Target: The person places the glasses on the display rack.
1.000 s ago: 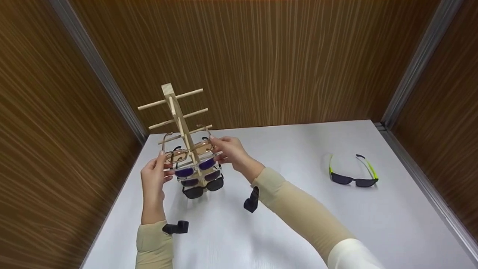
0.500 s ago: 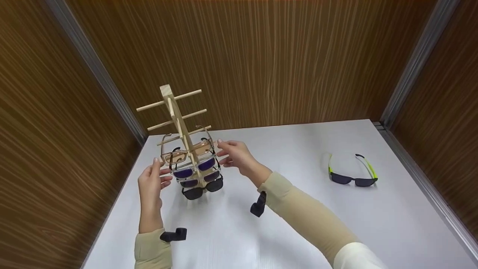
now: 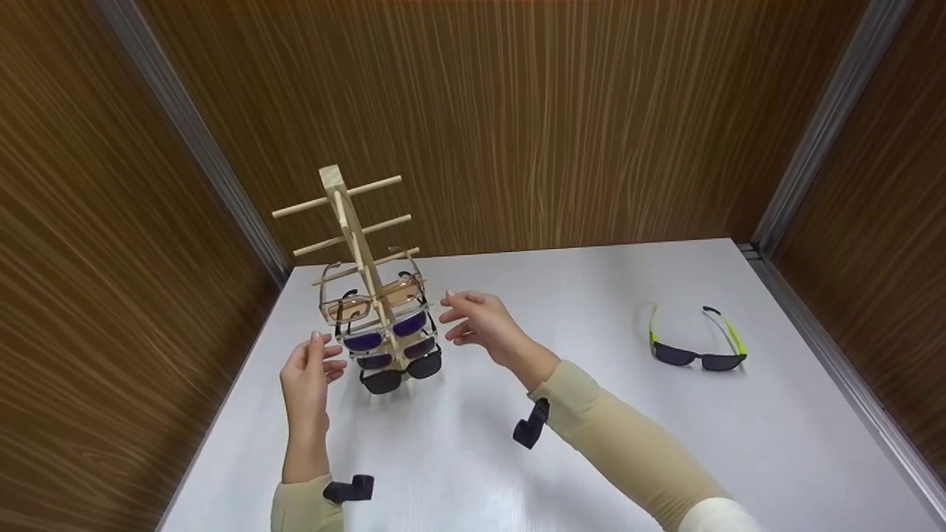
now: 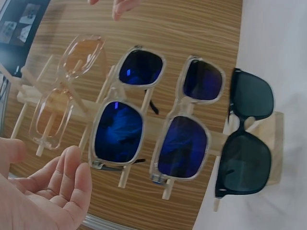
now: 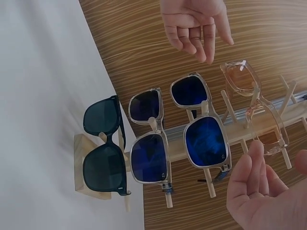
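Glasses hang one above another on a wooden display stand (image 3: 332,177) with thin pegs. The topmost pair, clear-framed glasses (image 3: 348,309) with amber lenses, rests on the pegs. Below it are two clear-framed sunglasses (image 4: 118,132) with blue lenses, then black sunglasses (image 5: 104,168) at the bottom. My left hand (image 3: 304,380) is just left of the stand, fingers loosely bent and holding nothing. To the right of the stand, my right hand (image 3: 488,325) hovers apart from the frames, fingers relaxed, with nothing in it.
On the right of the white table (image 3: 591,458) lie black sunglasses (image 3: 698,357) with yellow-green temples, unfolded. Wood-grain panels (image 3: 562,118) stand at the back and sides. Bare pegs (image 3: 377,185) stick out from the stand's upper part.
Both hands have let go of the amber-lens glasses and drawn back, the right hand to the right and down, the left hand downward. The glasses stay on the stand.
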A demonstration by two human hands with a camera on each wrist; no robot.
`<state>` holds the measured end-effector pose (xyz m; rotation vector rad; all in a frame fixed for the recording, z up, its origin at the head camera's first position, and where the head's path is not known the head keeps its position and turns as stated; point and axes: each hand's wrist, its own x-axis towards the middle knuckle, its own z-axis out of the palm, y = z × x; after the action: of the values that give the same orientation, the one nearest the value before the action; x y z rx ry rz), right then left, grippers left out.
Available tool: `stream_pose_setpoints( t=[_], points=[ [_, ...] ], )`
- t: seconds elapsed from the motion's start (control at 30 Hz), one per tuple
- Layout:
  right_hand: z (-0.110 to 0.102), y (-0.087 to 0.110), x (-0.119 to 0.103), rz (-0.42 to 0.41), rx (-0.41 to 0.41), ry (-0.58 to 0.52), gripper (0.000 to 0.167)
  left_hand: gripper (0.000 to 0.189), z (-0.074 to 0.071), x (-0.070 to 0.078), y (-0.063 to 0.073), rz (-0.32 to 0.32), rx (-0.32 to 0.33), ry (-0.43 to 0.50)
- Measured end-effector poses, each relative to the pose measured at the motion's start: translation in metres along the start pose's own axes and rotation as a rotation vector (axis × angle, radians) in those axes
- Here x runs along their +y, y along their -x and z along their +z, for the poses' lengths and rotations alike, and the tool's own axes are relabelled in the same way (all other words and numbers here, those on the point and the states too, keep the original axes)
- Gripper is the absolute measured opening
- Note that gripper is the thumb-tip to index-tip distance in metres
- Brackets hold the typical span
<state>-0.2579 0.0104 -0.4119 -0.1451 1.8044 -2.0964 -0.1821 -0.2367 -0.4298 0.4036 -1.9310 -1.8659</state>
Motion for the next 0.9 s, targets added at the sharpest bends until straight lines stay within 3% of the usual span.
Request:
stream_pose_setpoints(
  t=[0.6, 0.9],
  points=[
    [-0.024, 0.022, 0.017, -0.014, -0.035, -0.015, 0.041, 0.042, 0.016, -0.014, 0.027, -0.040, -0.065, -0.034],
    [-0.039, 0.027, 0.033, -0.008, 0.001, -0.045, 0.042, 0.039, 0.026, -0.030, 0.034, -0.052, -0.092, 0.018]
  ],
)
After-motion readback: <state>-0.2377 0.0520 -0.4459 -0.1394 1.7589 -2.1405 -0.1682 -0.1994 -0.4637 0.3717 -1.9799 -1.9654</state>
